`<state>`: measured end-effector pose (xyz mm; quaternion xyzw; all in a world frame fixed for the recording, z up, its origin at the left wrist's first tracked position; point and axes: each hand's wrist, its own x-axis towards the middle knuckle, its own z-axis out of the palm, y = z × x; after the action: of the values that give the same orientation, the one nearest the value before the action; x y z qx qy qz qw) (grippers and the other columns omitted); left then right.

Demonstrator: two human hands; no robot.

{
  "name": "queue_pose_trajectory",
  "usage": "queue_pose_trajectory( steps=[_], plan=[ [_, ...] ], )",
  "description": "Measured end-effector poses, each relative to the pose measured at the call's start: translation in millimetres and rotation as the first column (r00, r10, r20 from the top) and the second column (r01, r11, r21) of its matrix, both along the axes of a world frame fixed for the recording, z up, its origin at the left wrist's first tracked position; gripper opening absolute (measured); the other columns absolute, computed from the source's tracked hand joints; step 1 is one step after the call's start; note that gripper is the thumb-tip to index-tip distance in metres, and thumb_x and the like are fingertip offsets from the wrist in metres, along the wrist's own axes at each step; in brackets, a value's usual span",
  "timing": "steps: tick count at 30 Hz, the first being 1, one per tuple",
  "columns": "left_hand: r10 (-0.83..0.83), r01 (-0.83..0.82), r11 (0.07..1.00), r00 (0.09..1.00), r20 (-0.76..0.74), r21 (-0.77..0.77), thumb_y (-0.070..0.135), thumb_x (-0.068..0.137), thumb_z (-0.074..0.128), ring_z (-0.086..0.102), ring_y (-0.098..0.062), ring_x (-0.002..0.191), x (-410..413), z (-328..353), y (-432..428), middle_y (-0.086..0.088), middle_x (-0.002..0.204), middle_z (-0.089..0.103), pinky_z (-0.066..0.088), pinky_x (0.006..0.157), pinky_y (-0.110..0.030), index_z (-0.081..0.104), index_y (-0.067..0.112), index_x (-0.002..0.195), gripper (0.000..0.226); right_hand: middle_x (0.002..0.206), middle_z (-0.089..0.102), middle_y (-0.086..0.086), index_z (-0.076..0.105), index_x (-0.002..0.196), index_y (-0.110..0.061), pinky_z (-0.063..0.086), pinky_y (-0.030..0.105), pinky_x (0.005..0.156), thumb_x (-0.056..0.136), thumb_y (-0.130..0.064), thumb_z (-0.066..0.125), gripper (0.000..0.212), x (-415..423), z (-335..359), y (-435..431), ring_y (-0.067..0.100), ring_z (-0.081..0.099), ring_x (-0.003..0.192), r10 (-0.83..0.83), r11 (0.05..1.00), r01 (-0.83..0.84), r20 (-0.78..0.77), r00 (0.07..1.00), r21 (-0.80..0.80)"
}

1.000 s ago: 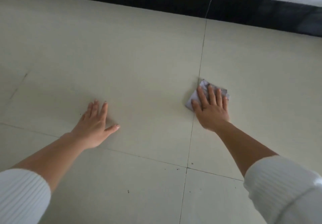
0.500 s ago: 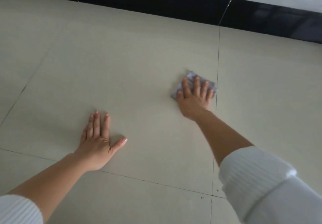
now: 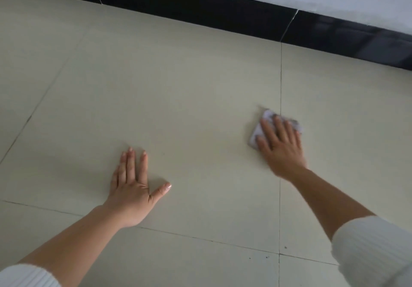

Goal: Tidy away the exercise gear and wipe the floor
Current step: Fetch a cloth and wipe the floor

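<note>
Right of centre, the right hand [image 3: 282,146] presses a pale cloth [image 3: 256,133] flat on the floor [image 3: 178,85], fingers spread; lower centre-left, the left hand [image 3: 131,188] lies flat, fingers open, holding nothing.

A small, crumpled pale lilac-white cloth [image 3: 260,128] lies flat on the cream tiled floor [image 3: 178,85], just left of a grout line, mostly covered by the right hand [image 3: 281,146] pressed palm-down on it; its edges look blurred.
</note>
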<state>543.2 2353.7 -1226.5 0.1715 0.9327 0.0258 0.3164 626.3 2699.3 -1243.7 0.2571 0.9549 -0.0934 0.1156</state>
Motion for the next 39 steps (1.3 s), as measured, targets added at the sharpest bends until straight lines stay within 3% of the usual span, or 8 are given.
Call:
queue_pose_trajectory(
  steps=[3, 6, 11, 15, 19, 26, 31, 39],
  plan=[
    [-0.008, 0.008, 1.000, 1.000, 0.019, 0.012, 0.088, 0.046, -0.014, -0.040, -0.019, 0.133, 0.2, -0.9, -2.2, 0.000, 0.129, -0.054, -0.014, 0.114, -0.038, -0.044, 0.018, 0.129, 0.113, 0.161, -0.010, 0.002, -0.001, 0.151, -0.039, -0.009, 0.046, 0.117, 0.097, -0.056, 0.016, 0.058, -17.2, 8.6, 16.7, 0.028, -0.011, 0.147, -0.363, 0.931, 0.364, 0.035, 0.931, -0.030],
    [-0.016, 0.015, 1.000, 0.999, 0.037, 0.023, 0.089, 0.049, -0.015, -0.040, -0.022, 0.134, -1.5, 0.6, -1.6, -0.002, 0.126, -0.056, -0.014, 0.114, -0.039, -0.048, 0.020, 0.121, 0.105, 0.160, -0.015, 0.004, -0.002, 0.152, -0.036, -0.014, 0.051, 0.113, 0.099, -0.050, 0.016, 0.058, -60.8, 10.0, -2.6, 0.034, -0.016, 0.145, -0.463, 0.881, 0.469, 0.096, 0.881, -0.060],
    [0.001, -0.003, 0.999, 0.999, 0.050, 0.037, 0.085, 0.060, -0.005, -0.037, -0.026, 0.136, -2.8, 2.3, -0.7, -0.004, 0.125, -0.055, -0.014, 0.114, -0.039, -0.046, 0.018, 0.124, 0.102, 0.159, -0.018, 0.002, -0.001, 0.151, -0.038, -0.018, 0.049, 0.112, 0.100, -0.050, 0.016, 0.055, -127.8, 9.4, -103.5, 0.034, -0.022, 0.144, -0.033, 0.993, 0.038, 0.045, 0.998, -0.114],
    [0.000, -0.002, 0.999, 0.998, 0.055, 0.044, 0.084, 0.065, 0.001, -0.037, -0.025, 0.136, -2.2, 3.4, -2.2, -0.005, 0.125, -0.056, -0.013, 0.114, -0.039, -0.044, 0.018, 0.129, 0.102, 0.159, -0.020, 0.002, -0.001, 0.150, -0.040, -0.019, 0.048, 0.112, 0.100, -0.049, 0.017, 0.054, -143.8, 14.6, -200.0, 0.031, -0.025, 0.143, 0.325, 0.935, -0.314, 0.045, 0.945, -0.164],
    [-0.015, 0.012, 0.996, 0.999, 0.034, 0.088, 0.081, 0.071, 0.004, -0.041, -0.020, 0.131, -1.1, -0.5, -6.0, -0.006, 0.129, -0.053, -0.014, 0.113, -0.038, -0.033, 0.016, 0.140, 0.102, 0.159, -0.017, -0.003, 0.001, 0.150, -0.042, -0.016, 0.040, 0.114, 0.101, -0.049, 0.020, 0.053, -131.0, 20.8, -201.2, 0.024, -0.022, 0.145, 0.390, 0.912, -0.374, 0.072, 0.918, -0.171],
    [-0.073, 0.110, 0.965, 0.984, -0.161, 0.238, 0.066, 0.076, 0.000, -0.029, -0.018, 0.137, -22.1, 3.7, -71.8, -0.007, 0.147, -0.034, -0.005, 0.115, -0.036, -0.016, 0.014, 0.147, 0.089, 0.159, -0.020, -0.005, -0.008, 0.148, -0.046, -0.012, 0.043, 0.117, 0.097, -0.057, 0.010, 0.055, -34.6, 19.9, -135.4, 0.021, -0.021, 0.145, -0.088, 0.990, 0.102, 0.143, 0.986, -0.095],
    [0.093, -0.085, 0.995, 0.978, -0.189, 0.047, 0.055, 0.094, 0.023, -0.021, -0.028, 0.143, -69.4, 3.2, -144.3, -0.018, 0.154, -0.022, -0.007, 0.117, -0.041, -0.010, 0.009, 0.149, 0.079, 0.160, -0.017, 0.003, -0.004, 0.152, -0.037, -0.012, 0.051, 0.115, 0.100, -0.048, 0.015, 0.056, -62.9, 19.8, -179.6, 0.033, -0.017, 0.145, -0.427, 0.893, 0.442, 0.148, 0.892, -0.084],
    [0.105, -0.105, 0.994, 0.988, -0.112, 0.005, 0.062, 0.090, 0.014, -0.026, -0.027, 0.141, -73.9, -7.0, -149.1, -0.016, 0.152, -0.028, -0.009, 0.115, -0.041, -0.022, 0.016, 0.146, 0.081, 0.154, -0.031, 0.000, -0.011, 0.149, -0.039, -0.027, 0.045, 0.109, 0.100, -0.048, 0.012, 0.055, -108.0, 21.9, -356.4, 0.030, -0.035, 0.138, 0.232, 0.955, -0.203, 0.116, 0.966, -0.215]
  ],
)
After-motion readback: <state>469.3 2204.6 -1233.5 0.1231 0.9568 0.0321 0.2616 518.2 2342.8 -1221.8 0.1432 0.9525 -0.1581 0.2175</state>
